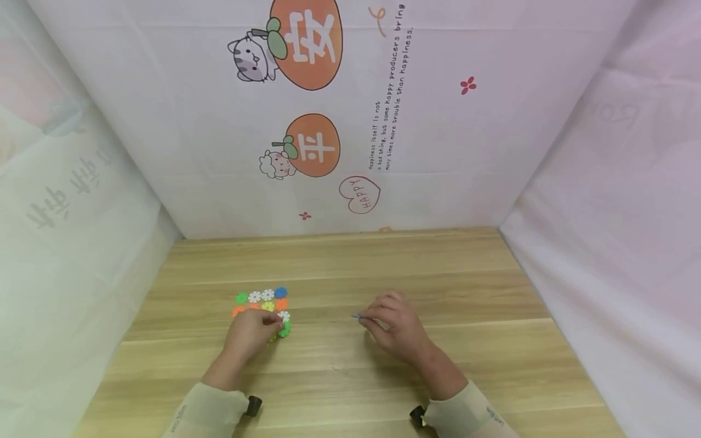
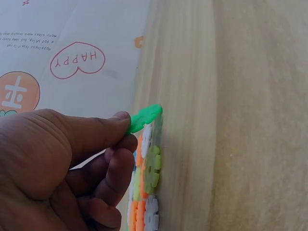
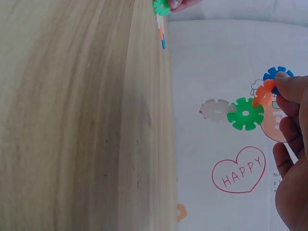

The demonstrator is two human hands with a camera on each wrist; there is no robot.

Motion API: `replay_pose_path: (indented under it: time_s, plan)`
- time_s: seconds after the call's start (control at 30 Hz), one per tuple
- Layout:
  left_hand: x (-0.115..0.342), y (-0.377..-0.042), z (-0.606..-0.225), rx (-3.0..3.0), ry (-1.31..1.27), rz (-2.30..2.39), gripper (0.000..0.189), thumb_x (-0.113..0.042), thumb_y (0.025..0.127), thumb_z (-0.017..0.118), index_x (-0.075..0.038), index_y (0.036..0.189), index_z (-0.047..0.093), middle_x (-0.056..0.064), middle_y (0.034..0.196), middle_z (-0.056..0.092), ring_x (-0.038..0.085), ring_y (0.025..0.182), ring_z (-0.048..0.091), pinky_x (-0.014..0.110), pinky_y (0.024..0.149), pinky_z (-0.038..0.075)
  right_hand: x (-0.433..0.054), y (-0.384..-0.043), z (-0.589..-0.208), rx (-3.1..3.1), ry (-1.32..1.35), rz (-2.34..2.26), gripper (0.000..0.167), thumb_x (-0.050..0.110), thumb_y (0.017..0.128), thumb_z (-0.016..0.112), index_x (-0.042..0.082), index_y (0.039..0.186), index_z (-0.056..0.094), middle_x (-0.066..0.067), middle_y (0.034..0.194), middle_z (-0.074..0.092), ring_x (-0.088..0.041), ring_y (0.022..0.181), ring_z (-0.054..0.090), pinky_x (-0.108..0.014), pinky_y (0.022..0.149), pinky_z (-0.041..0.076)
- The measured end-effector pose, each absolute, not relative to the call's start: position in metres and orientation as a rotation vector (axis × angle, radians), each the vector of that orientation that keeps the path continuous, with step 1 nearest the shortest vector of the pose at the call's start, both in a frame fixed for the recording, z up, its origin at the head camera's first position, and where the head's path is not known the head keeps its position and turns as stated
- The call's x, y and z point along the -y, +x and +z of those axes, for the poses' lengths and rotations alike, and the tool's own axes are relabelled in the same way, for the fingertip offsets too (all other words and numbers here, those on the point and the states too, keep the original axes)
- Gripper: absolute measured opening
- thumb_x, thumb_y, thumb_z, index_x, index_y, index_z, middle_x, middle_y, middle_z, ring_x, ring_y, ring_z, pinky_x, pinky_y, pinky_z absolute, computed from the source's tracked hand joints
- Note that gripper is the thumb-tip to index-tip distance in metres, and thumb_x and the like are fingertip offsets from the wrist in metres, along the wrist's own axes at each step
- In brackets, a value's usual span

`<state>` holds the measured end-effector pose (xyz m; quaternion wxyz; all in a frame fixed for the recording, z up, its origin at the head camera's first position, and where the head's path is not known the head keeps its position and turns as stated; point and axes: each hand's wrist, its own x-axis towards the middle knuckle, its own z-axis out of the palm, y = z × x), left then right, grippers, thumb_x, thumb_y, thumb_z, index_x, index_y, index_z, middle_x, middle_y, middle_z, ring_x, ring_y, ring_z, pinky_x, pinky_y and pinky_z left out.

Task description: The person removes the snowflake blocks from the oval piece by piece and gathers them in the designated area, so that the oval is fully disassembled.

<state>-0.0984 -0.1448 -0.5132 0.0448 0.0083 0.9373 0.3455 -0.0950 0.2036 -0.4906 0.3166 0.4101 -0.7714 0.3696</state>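
My left hand [image 1: 249, 334] pinches a green notched plastic disc [image 2: 144, 118] between thumb and forefinger, at the right edge of a group of discs on the table. Right of centre, my right hand [image 1: 398, 322] holds a short chain of interlocked discs above the table. In the right wrist view its thumb and forefinger grip the blue disc [image 3: 275, 72]. From there the chain runs through an orange disc [image 3: 263, 92] and a green disc [image 3: 239, 118] to a white disc [image 3: 215, 110] at the free end.
Several discs lie in rows under and behind the left hand, among them a white disc [image 1: 254, 297], a blue disc [image 1: 280, 292] and an orange disc [image 1: 282, 303]. The wooden table [image 1: 339, 261] is bounded by white printed cloth [image 1: 427, 134] behind and at both sides.
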Motion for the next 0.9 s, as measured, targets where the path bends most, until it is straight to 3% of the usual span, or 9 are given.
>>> replay_pose_path:
  time_s: [0.37, 0.9]
  plan:
    - [0.1423, -0.1005, -0.5131, -2.906, 0.002, 0.936, 0.006, -0.025, 0.089, 0.081, -0.018, 0.090, 0.081, -0.006, 0.090, 0.076, 0.014, 0.082, 0.068, 0.039, 0.071, 0.056, -0.2049, -0.0955, -0.4932, 2.064, 1.067, 0.962, 0.004, 0.018, 0.093, 0.080, 0.015, 0.095, 0.081, 0.009, 0.089, 0.072, -0.014, 0.085, 0.061, -0.031, 0.078, 0.048]
    - [0.1420, -0.1009, -0.5169, -2.924, -0.005, 0.930, 0.012, -0.027, 0.089, 0.082, -0.015, 0.091, 0.080, -0.005, 0.087, 0.075, 0.015, 0.080, 0.068, 0.039, 0.070, 0.057, -0.2024, -0.0934, -0.4910, 2.037, 1.072, 0.961, 0.009, 0.013, 0.087, 0.084, 0.015, 0.095, 0.081, 0.009, 0.087, 0.071, -0.014, 0.083, 0.060, -0.031, 0.077, 0.049]
